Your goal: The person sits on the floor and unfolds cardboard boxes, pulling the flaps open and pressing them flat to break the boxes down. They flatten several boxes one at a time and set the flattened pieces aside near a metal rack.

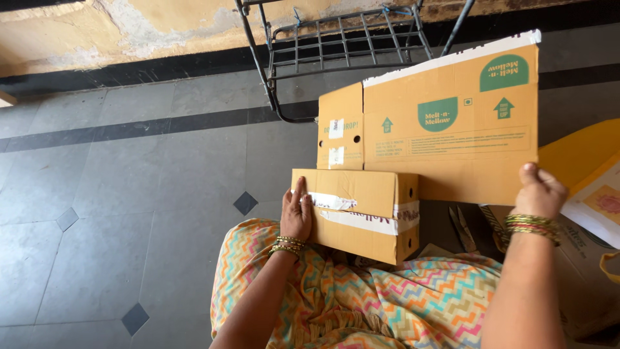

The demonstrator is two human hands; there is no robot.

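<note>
A small brown cardboard box [361, 213] with strips of white tape rests on my lap, which is covered by zigzag-patterned cloth. My left hand [296, 214] lies flat against the box's left end, fingers spread upward. My right hand [539, 192] grips the lower right corner of a large flattened cardboard carton [452, 136] with green marks, held upright behind the small box. Both wrists wear green and gold bangles.
Grey tiled floor [129, 194] stretches to the left. A black metal rack [342, 45] stands by the wall behind the carton. Scissors [462, 227] lie below the carton. A yellow bag [581, 155] and printed packages sit at the right.
</note>
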